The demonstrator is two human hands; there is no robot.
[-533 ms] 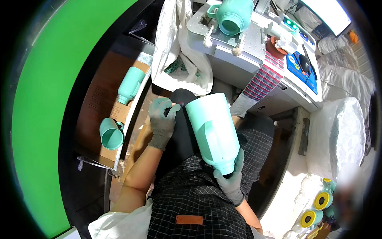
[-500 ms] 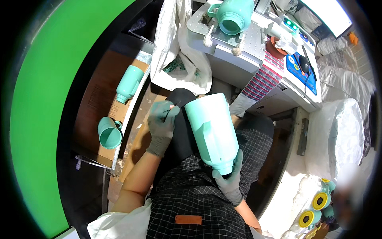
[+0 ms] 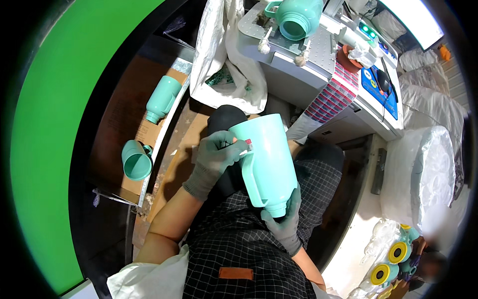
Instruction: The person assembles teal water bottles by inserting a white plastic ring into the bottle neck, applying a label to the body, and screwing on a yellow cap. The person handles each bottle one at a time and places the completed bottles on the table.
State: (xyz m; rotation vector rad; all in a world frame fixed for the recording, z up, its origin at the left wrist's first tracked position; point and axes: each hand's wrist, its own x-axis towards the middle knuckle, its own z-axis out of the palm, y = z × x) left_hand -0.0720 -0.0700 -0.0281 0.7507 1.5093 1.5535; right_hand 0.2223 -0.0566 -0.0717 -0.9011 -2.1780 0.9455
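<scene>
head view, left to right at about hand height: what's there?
Green panel → mint jug lying on its side → gloved left hand holding a small tool → big mint jug gripped at its neck by the right hand → white plastic-wrapped bundle.

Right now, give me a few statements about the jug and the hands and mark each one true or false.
1. The right hand holds the mint-green jug at its narrow lower end. True.
2. The left hand is bare. False: it wears a grey glove and holds a small tool against the jug.
3. A second green jug sits on the machine ahead. True.
4. The jug being held stands on the floor. False: it is held over the lap.
</scene>
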